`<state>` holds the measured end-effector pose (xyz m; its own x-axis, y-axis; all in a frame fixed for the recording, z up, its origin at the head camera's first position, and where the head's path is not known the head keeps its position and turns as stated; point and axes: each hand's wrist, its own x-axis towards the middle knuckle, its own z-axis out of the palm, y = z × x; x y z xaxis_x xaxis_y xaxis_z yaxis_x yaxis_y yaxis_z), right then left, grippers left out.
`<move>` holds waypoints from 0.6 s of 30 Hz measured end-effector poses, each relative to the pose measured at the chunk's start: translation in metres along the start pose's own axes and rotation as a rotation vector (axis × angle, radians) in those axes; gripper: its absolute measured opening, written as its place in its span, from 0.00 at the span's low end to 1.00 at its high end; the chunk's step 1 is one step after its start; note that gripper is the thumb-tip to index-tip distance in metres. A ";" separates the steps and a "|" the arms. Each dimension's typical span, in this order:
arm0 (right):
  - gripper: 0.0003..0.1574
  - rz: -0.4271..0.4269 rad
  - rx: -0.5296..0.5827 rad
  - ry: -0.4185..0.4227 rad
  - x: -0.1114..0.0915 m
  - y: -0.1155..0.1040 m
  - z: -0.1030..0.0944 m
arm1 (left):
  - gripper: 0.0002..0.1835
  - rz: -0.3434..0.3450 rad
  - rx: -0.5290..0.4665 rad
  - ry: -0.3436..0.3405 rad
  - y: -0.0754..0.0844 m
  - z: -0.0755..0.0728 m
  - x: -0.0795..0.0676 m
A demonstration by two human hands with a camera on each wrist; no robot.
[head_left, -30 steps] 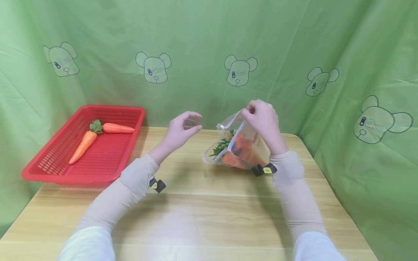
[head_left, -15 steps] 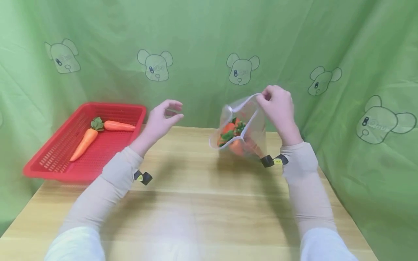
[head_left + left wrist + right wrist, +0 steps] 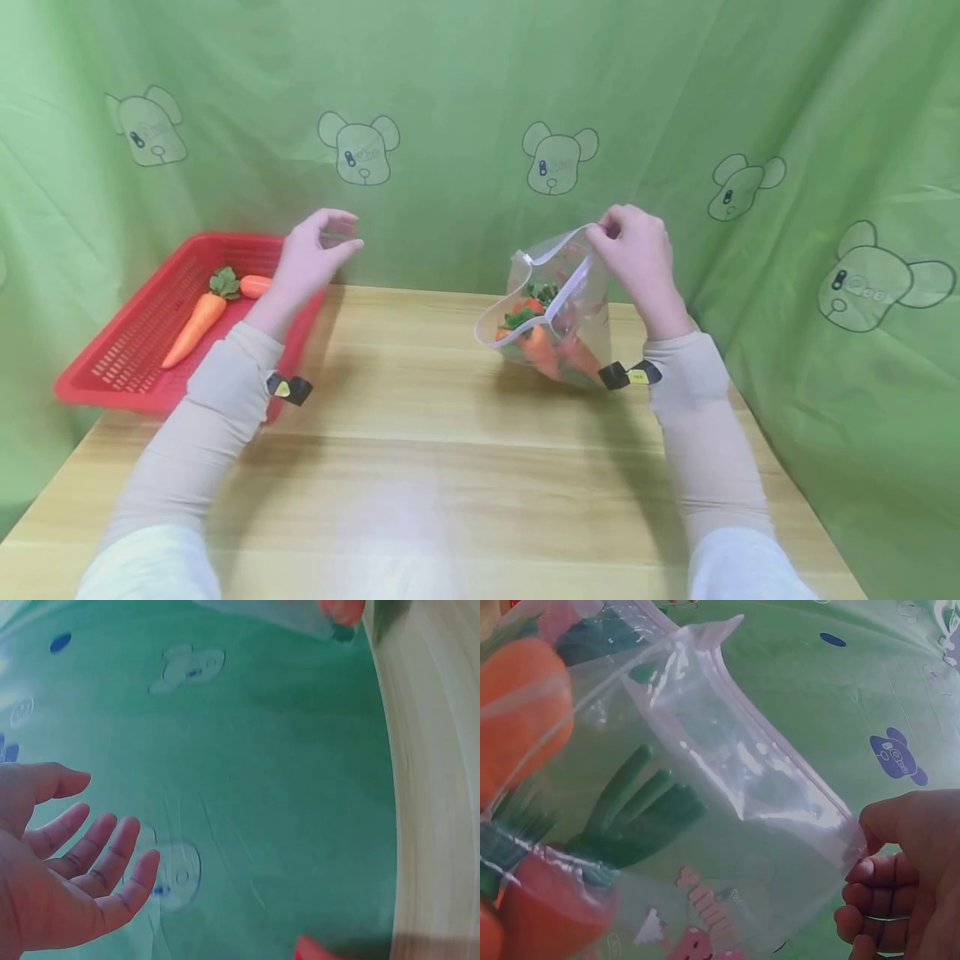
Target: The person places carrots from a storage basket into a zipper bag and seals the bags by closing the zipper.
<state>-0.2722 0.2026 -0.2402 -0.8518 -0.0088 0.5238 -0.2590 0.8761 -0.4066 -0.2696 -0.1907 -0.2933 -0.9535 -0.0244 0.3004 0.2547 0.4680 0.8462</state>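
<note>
My right hand (image 3: 633,254) pinches the upper corner of a clear zip bag (image 3: 757,847), whose mouth gapes toward the left. Inside the bag lie several carrots (image 3: 525,712) with green tops, seen through the plastic. In the right wrist view the thumb and forefinger meet on the bag's edge. My left hand (image 3: 303,254) holds nothing and hovers over the right rim of the red basket (image 3: 71,387). Its fingers are relaxed and spread in the left wrist view. Two carrots lie in the basket: a carrot (image 3: 197,329) with a leafy top, and another carrot (image 3: 255,287) partly hidden by my left hand.
The basket stands at the left of the wooden table (image 3: 420,500), its near end close to the table's left edge. A green curtain (image 3: 450,75) with bear-head prints hangs behind the table and along its sides.
My left hand has moved left, away from the bag to the basket. The right hand has lifted and shifted right with the bag corner, and the bag mouth is wider.
</note>
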 end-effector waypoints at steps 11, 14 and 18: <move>0.14 0.008 0.008 -0.028 -0.003 -0.002 0.005 | 0.23 -0.118 0.007 0.089 -0.038 -0.039 0.011; 0.14 0.003 0.009 -0.030 -0.003 -0.002 0.006 | 0.23 -0.130 -0.010 0.121 -0.049 -0.049 0.015; 0.14 -0.004 0.009 -0.030 -0.003 -0.002 0.008 | 0.23 -0.162 -0.033 0.151 -0.058 -0.061 0.015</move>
<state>-0.2731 0.1970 -0.2468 -0.8642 -0.0267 0.5024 -0.2660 0.8718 -0.4112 -0.2891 -0.2724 -0.3108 -0.9482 -0.2299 0.2193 0.1072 0.4181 0.9020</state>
